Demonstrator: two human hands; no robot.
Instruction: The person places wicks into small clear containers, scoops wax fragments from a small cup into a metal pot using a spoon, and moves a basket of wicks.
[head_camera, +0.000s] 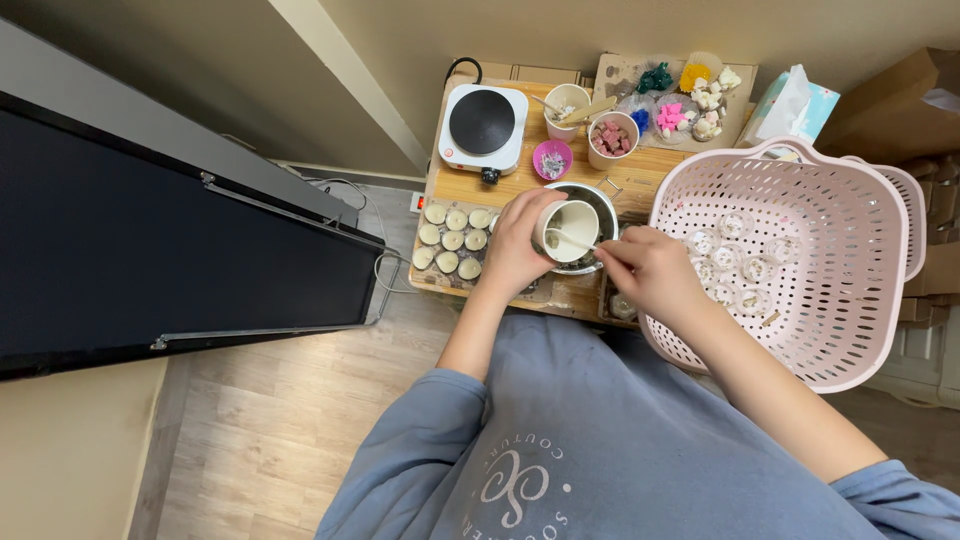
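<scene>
- The left hand has its grip closed around a small cream cup, tipped over a metal pot on the wooden surface.
- The right hand pinches a thin stick that reaches into the cup.
- Little round candles sit left of the pot.
- A pink basket is beside the right hand.

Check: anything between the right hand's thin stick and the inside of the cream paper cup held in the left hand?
Nothing visible. The left hand grips the cream paper cup over the metal pot; the thin stick from the right hand already reaches into its open mouth.
</scene>
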